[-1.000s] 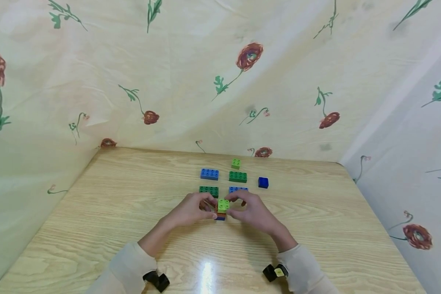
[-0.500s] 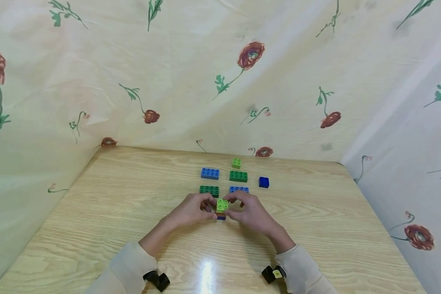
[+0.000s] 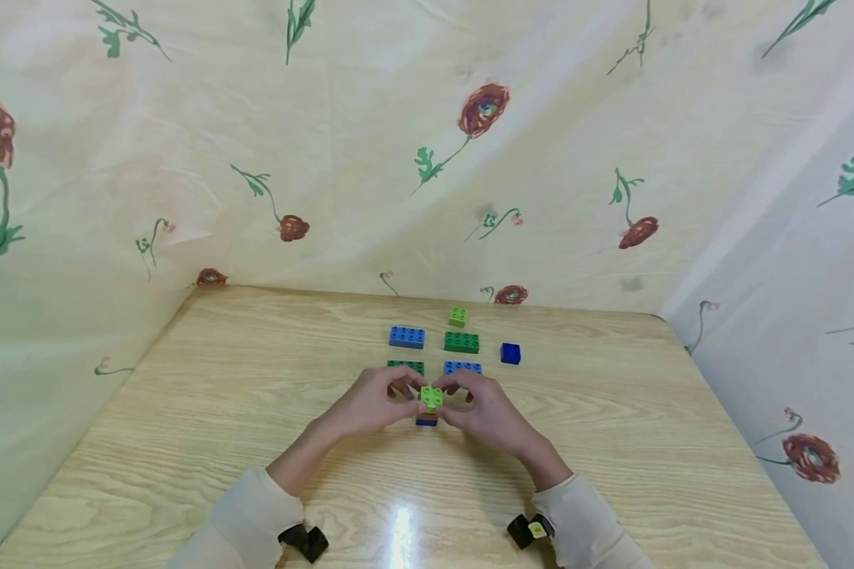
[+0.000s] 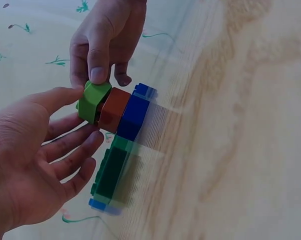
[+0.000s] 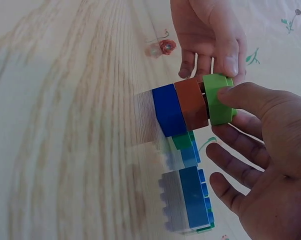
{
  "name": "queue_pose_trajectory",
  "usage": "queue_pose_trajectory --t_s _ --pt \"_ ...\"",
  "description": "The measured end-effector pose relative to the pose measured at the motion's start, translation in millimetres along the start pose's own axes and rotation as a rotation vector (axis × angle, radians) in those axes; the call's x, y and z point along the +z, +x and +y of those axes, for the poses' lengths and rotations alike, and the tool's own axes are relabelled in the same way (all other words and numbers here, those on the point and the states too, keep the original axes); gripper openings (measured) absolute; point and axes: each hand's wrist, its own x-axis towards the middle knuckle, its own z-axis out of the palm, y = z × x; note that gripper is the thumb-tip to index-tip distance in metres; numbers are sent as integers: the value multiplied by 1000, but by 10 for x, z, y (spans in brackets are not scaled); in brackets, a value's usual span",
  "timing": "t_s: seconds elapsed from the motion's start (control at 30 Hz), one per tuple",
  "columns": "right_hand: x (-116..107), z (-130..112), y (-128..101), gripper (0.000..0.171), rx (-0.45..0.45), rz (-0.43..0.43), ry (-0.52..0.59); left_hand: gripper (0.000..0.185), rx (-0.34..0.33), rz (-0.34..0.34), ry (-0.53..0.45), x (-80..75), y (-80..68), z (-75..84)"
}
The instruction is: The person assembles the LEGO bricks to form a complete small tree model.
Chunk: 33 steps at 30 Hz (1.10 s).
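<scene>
A short tower stands on the table between both hands in the head view. Its bottom is a dark blue brick (image 5: 169, 110), its middle an orange brick (image 5: 191, 103), and its top a light green toy brick (image 3: 431, 397). A narrow gap shows between the light green and orange bricks in the right wrist view. My left hand (image 3: 377, 403) pinches the light green brick from the left, its thumb at the near side. From the right, my right hand (image 3: 489, 407) pinches the same brick between thumb and fingers. The other fingers of both hands are loosely bent beside the tower.
Behind the hands lie a dark green brick (image 3: 406, 366) and a blue brick (image 3: 462, 367), both partly covered. Farther back are another blue brick (image 3: 406, 337), another dark green brick (image 3: 461, 342), a small light green brick (image 3: 458, 318) and a dark blue block (image 3: 510, 353).
My left thumb has moved up from the tower's lower part to the light green brick. That brick has shifted slightly on top; the right hand has hardly moved.
</scene>
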Motion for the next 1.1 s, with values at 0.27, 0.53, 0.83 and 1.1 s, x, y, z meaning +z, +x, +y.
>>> queue_pose_trajectory --t_s 0.27,0.53,0.83,1.1 --pt "-6 31 -18 30 18 7 -8 23 15 1 -1 14 16 8" --pt "-1 9 -6 29 28 -5 28 20 16 4 -11 -4 0 -18" --pt "26 57 2 28 25 -4 36 21 18 -5 -27 -17 -8 -33" --pt "29 77 -6 28 -4 -1 24 21 12 -17 -45 -11 -6 -29"
